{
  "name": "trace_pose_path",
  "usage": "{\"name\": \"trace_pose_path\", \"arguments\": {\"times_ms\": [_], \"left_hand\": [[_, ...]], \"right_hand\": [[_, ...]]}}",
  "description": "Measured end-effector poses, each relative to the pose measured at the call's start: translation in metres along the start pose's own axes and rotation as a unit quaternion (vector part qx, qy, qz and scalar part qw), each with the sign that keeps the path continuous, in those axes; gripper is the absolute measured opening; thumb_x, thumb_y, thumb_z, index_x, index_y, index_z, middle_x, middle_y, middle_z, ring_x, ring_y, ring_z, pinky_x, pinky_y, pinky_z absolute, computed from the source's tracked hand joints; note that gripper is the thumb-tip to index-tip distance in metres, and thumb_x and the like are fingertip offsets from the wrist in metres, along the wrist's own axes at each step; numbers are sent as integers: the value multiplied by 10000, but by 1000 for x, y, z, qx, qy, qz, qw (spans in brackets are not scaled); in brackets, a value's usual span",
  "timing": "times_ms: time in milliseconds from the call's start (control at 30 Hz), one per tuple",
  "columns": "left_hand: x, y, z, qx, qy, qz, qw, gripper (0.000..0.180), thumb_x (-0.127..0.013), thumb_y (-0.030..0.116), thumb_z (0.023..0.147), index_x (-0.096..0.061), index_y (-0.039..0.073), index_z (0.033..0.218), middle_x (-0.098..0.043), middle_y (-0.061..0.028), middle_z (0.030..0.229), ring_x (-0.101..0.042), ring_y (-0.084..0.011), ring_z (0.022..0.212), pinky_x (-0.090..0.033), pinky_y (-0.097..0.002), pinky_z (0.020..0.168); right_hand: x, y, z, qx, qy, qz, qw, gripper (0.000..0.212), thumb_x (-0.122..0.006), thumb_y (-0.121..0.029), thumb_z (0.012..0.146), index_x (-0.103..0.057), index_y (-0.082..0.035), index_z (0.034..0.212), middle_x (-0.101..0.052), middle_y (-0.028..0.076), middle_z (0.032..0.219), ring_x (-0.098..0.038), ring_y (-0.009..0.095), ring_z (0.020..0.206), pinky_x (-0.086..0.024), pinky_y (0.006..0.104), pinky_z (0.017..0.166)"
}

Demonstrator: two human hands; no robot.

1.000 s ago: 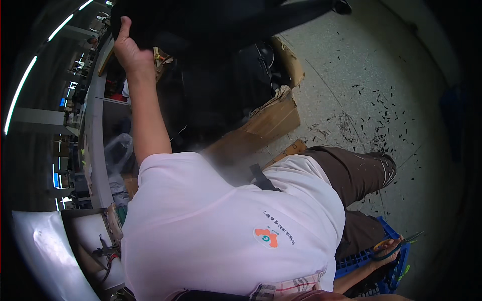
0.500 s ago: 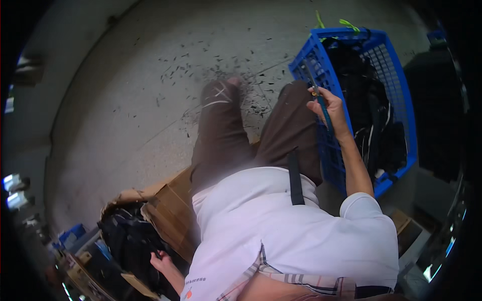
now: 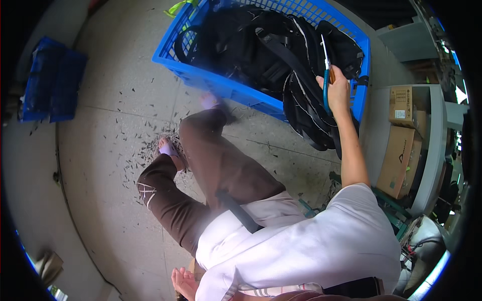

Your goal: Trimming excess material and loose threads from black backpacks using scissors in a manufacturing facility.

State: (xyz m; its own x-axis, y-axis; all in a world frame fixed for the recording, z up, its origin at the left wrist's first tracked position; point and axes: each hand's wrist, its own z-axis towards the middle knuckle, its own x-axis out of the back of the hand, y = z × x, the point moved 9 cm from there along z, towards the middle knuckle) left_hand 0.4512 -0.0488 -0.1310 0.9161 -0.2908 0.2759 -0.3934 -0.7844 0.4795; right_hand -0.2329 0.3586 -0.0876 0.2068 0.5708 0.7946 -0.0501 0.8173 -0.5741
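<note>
My right hand (image 3: 337, 90) is closed around the scissors (image 3: 326, 95), which have a teal and an orange handle. Their blades point away over the blue crate (image 3: 226, 89). Black bags (image 3: 271, 55) with straps and pale edging fill this crate, and one droops over its near side. My right hand is above that drooping part; whether it touches the fabric I cannot tell. Low in the picture, beside my white shirt, my left hand (image 3: 185, 283) holds nothing visible, its fingers loosely curled and a little apart. A black strap (image 3: 238, 213) lies across my waist.
Small dark scraps (image 3: 125, 145) litter the floor around my feet. A blue container (image 3: 52, 80) stands at the far left. To the right, cardboard boxes (image 3: 399, 158) sit on a grey shelf (image 3: 437, 145). A neon-green strip (image 3: 179, 7) hangs at the crate's far left corner.
My view and body have turned right toward the crate. My left hand has come away from the black bag in the cardboard box. The scissors in my right hand are now over the crate.
</note>
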Motion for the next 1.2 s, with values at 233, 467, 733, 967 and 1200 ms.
{"name": "trace_pose_path", "arguments": {"times_ms": [233,467,733,967,1200], "left_hand": [[-172,82,-2,-46,-139,54,988,43,-541,98,844,-545,58,861,-581,-27,686,-537,-95,560,-440,-198,509],[-182,97,5,-87,-102,120,984,23,-543,67,832,-548,50,818,-552,-16,633,-509,-84,503,-433,-193,479],[-180,101,12,-121,-63,149,979,52,-563,48,791,-536,41,747,-502,-16,569,-457,-87,436,-386,-188,423],[-207,127,16,-202,-73,223,951,67,-550,33,788,-532,23,724,-521,-28,581,-457,-83,435,-380,-193,414],[-404,258,-67,-410,-286,195,844,304,-552,252,857,-546,-9,1013,-599,-96,793,-564,-145,641,-451,-230,552]], "right_hand": [[-43,107,30,-56,-29,-157,986,503,-729,-148,654,-496,-119,1099,-582,109,695,-594,296,670,-454,386,612],[-86,120,41,71,-86,-138,984,433,-661,-64,674,-452,-99,1052,-579,144,933,-563,313,906,-434,401,764],[-121,143,56,58,-69,-327,941,316,-519,-54,778,-425,-79,1078,-572,196,864,-585,353,823,-481,434,696],[-69,97,70,100,68,-197,973,306,-558,-21,732,-482,-74,1023,-607,148,801,-608,314,740,-488,408,646],[-5,-178,-49,300,-42,279,911,487,-603,62,594,-493,-69,1050,-617,37,768,-584,177,592,-487,298,503]]}}
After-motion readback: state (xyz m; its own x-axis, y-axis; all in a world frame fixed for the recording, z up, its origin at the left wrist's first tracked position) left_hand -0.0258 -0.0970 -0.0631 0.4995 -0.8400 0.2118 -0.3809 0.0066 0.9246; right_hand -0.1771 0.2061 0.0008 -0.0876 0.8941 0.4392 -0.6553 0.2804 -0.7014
